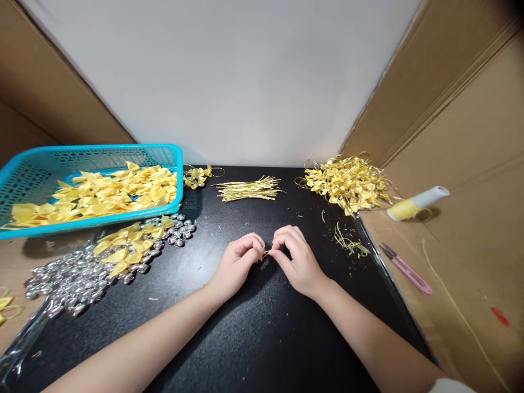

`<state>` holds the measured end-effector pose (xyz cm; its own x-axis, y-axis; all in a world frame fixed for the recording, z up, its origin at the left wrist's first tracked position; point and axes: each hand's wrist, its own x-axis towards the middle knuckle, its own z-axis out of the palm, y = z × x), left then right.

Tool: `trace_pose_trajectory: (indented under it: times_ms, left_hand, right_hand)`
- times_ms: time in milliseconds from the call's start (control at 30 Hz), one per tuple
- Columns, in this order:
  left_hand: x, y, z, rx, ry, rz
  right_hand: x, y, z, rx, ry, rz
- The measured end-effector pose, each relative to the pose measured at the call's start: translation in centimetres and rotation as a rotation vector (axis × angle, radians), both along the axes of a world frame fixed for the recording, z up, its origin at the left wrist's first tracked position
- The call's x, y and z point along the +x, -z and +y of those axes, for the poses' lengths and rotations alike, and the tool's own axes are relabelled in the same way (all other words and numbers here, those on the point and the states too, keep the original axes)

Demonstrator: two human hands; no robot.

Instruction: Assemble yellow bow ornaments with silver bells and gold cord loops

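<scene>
My left hand [241, 265] and my right hand [298, 262] meet over the middle of the black table [262, 338], fingertips nearly touching. Both pinch a thin gold cord [266, 253], of which only a short piece shows between them. Beyond them lies a bundle of cut gold cords [249, 189]. A heap of yellow ribbon bows with cord loops [347, 183] is at the back right, and a few similar bows [197, 176] lie left of the bundle. Silvery beads [73, 281] spread over the left side, with loose yellow bows [133, 243] on top.
A blue basket [179, 185] of yellow bows stands at the back left. Short cord scraps [350, 243] lie on the right. Past the table's right edge are pink-handled snips [409, 273] and a spool of yellow thread [415, 204]. Cardboard and a pale wall enclose the table.
</scene>
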<state>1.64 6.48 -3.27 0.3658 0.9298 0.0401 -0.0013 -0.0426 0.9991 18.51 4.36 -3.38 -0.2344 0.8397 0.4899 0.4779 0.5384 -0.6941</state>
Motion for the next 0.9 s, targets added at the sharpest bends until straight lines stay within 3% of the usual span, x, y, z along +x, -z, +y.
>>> trace_pose_trajectory:
  times_ms: [333,900]
  left_hand:
    - [-0.19,-0.46,0.28,0.014,0.169,0.006]
    - [-0.60,-0.61,0.62,0.000,0.282,0.047]
  right_hand:
    - [-0.05,-0.10,0.01,0.014,-0.038,0.043]
    - [-0.24,0.05,0.06,-0.050,-0.052,0.035]
